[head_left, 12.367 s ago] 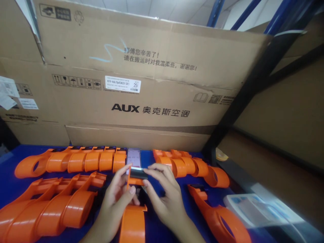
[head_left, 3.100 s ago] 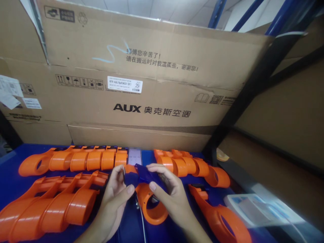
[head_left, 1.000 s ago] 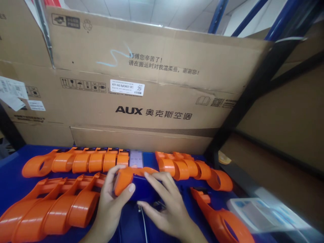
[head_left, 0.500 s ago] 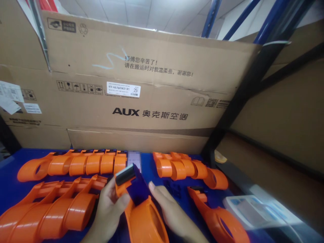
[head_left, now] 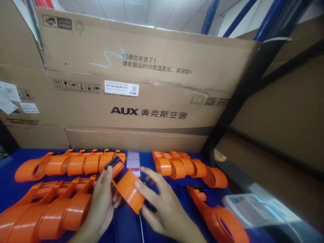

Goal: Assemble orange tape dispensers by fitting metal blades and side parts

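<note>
An orange tape dispenser (head_left: 130,190) with a black strip across its upper end is held up tilted before me. My left hand (head_left: 102,199) grips its upper left part, thumb on the near side and fingers partly hidden behind. My right hand (head_left: 164,202) is closed on its lower right end, with one fingertip pressed on the orange face and another finger raised. Just behind lies a phone (head_left: 133,162) showing a timer. To the right of my hands, a single orange dispenser (head_left: 220,216) rests on the blue surface.
Rows of orange dispensers stand at back left (head_left: 76,164), front left (head_left: 48,209) and back right (head_left: 186,168). A white-and-blue box (head_left: 253,209) sits at right. Behind rises a cardboard panel (head_left: 157,131), beside a dark rack post (head_left: 227,94). A white cable (head_left: 141,226) runs below my hands.
The dispenser has been turned over and lifted, so its wide orange face now shows instead of the open ring. My right hand has shifted from the dark upper part to the lower end.
</note>
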The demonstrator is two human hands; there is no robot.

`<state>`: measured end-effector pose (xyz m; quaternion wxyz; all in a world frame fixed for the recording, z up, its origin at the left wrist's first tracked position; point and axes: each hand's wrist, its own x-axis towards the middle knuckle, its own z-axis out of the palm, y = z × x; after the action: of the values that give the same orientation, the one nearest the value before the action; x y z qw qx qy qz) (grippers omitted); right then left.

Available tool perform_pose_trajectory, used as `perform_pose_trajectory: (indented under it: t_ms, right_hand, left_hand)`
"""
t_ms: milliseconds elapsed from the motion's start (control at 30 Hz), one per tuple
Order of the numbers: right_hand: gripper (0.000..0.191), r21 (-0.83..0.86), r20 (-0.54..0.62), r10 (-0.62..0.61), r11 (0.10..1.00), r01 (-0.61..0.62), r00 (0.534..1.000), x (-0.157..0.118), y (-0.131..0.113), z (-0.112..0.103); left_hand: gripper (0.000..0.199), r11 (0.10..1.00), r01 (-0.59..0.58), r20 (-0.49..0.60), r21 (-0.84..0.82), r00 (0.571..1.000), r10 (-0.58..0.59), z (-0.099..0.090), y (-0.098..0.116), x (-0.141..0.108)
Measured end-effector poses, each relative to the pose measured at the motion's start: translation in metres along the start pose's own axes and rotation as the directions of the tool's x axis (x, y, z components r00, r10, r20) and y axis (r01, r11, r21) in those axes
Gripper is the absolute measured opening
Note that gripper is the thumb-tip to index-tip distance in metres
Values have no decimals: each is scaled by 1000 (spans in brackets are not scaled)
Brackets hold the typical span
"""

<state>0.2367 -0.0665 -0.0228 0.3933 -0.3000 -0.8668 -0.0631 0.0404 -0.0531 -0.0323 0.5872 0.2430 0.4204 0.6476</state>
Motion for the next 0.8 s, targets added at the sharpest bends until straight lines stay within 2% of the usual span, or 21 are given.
perform_pose_trajectory:
  t_ms: [100, 200, 367, 467, 567, 700, 800]
  right_hand:
    - [61, -62, -1, -40, 997, 39, 999, 0, 4, 0]
    - [56, -59, 18, -33, 998, 34, 999, -1, 6, -2]
    - [72, -120, 5, 39, 992, -38, 999, -1, 9, -5]
    - [77, -189, -25, 94, 977, -97, 995, -2, 20, -6]
    - [76, -295, -101, 174, 935, -197, 980, -2, 36, -5]
    - [72, -398, -100, 267, 872, -285, 958, -5, 55, 2]
    - [71, -451, -42, 292, 848, -279, 955, -7, 67, 11]
  left_hand:
    - [47, 999, -34, 16, -24, 999, 34, 2, -1, -1]
    - [47, 1000, 2, 35, -24, 999, -2, 2, -5, 0]
    - [42, 992, 113, 166, 47, 979, -120, -3, -10, 1]
    - [48, 992, 50, 195, 117, 978, -73, -4, -9, 0]
    - [60, 990, -26, 164, 138, 986, 3, -4, -7, -1]
    - [47, 992, -45, 153, 116, 988, 27, -4, -7, -1]
    - [38, 995, -44, 157, 93, 987, 29, -4, -7, -1]
